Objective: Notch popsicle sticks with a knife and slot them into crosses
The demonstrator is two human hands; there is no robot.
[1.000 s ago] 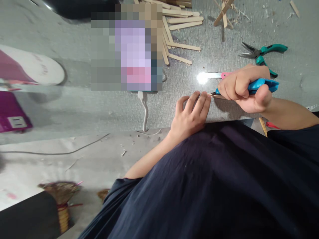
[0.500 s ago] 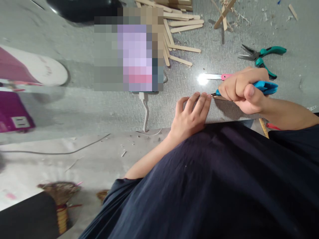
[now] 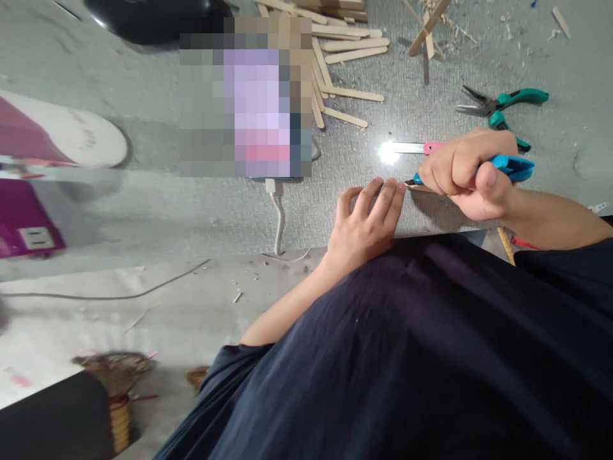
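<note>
My right hand (image 3: 472, 169) is wrapped round a blue craft knife (image 3: 508, 167), its dark tip pointing left. That tip rests on a thin wooden craft stick (image 3: 421, 188) lying flat near the table's front edge. My left hand (image 3: 366, 220), fingers bent and slightly apart, presses the stick's left end to the table with its fingertips, which hide that end. Just beyond the knife lies a pink-handled tool with a shiny metal strip (image 3: 410, 147); its handle is partly behind my right hand.
Green-handled pliers (image 3: 493, 107) lie open behind my right hand. Loose craft sticks (image 3: 354, 94) are heaped at the back, near crossed sticks (image 3: 430, 29). A blurred-out device with a white cable (image 3: 278, 217) sits left of my hands. A purple box (image 3: 29, 217) stands far left.
The view has shifted very slightly. Both hands, the knife and the stick keep almost the same positions.
</note>
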